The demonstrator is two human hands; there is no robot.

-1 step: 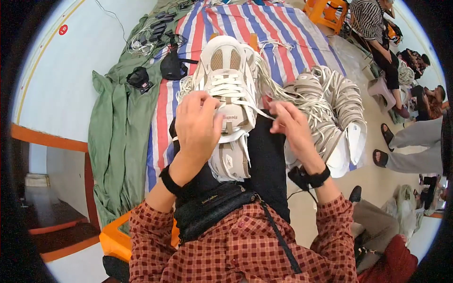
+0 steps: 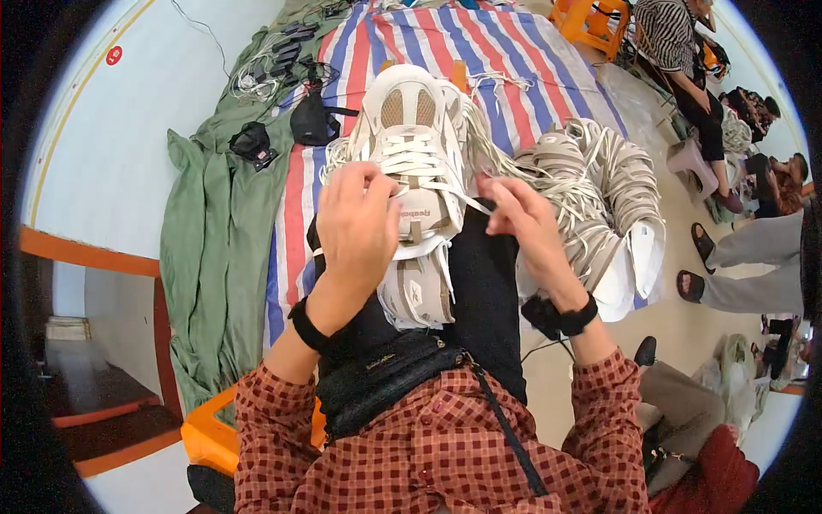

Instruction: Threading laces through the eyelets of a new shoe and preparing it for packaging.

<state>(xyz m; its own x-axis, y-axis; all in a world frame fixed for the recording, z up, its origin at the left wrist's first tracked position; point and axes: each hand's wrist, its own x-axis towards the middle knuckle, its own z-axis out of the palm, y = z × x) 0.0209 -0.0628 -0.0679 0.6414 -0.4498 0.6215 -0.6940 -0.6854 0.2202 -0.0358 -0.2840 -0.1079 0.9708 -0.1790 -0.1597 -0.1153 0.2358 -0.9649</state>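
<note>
A cream and beige sneaker (image 2: 432, 206) lies across my lap, toe pointing away, with white laces (image 2: 409, 154) crossed over its tongue. My left hand (image 2: 355, 227) is curled against the left side of the collar; its fingers are closed, and what they grip is hidden. To the right of the shoe, my right hand (image 2: 527, 224) pinches the end of a white shoelace (image 2: 467, 199) that runs from the upper eyelets. Another sneaker (image 2: 417, 291) is partly visible beneath the first, nearer my waist.
Many similar sneakers (image 2: 629, 193) with loose laces are stacked at the right on a striped sheet (image 2: 360, 77). Green cloth (image 2: 218, 257), a black pouch (image 2: 315, 118) and cables lie left. An orange stool (image 2: 591, 30) and other people are at the right.
My right hand has shifted slightly up and to the left, with the shoelace slackening a little. My left hand and the sneaker stay almost in place.
</note>
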